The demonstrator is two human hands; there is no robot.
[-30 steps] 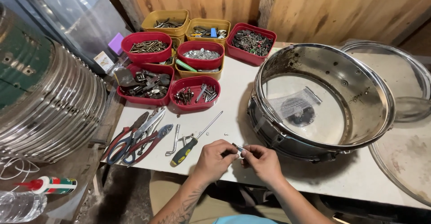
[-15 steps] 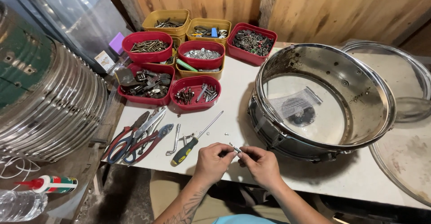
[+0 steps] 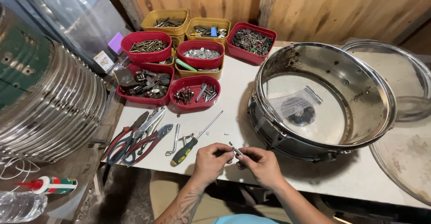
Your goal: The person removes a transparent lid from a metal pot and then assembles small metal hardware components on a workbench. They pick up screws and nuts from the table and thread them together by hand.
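Right now your left hand (image 3: 211,160) and right hand (image 3: 259,163) meet at the near edge of the white tabletop (image 3: 233,102), fingertips of both pinched together on one small silver metal screw (image 3: 235,150) held just above the surface. Just left of your left hand lies a screwdriver with a black-and-yellow handle (image 3: 185,151) — beyond it, a cluster of red-handled pliers (image 3: 139,138). To the right sits a shiny round metal snare drum shell (image 3: 321,100), near your right hand. Farther off, red and yellow plastic tubs of hardware (image 3: 195,91) crowd the far left.
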